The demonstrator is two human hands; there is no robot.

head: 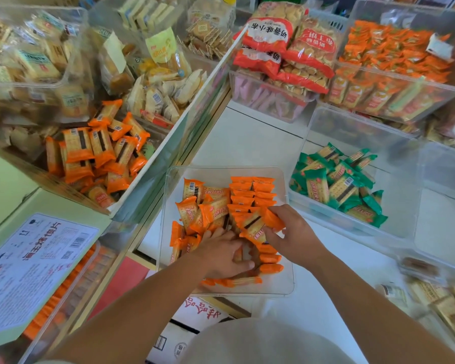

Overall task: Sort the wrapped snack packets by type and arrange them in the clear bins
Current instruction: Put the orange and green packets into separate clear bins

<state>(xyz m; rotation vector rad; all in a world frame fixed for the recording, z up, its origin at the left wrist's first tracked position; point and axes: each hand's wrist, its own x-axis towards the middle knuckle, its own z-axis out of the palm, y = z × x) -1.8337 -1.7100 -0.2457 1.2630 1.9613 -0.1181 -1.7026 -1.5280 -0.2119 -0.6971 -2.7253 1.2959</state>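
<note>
Right hand (292,232) pinches orange packet (260,222), clear bin's (285,283) 3 o'clock, to slot it edgewise; left hand (222,254), flat, braces the row (251,198).

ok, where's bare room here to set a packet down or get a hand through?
Table, between centre bin and pink-packet bin: bare, widest lane. Green bin: far half and right side free. Centre bin: only far strip and near-right corner free; left hand and right hand, pinching an orange packet, crowd its middle.
</note>
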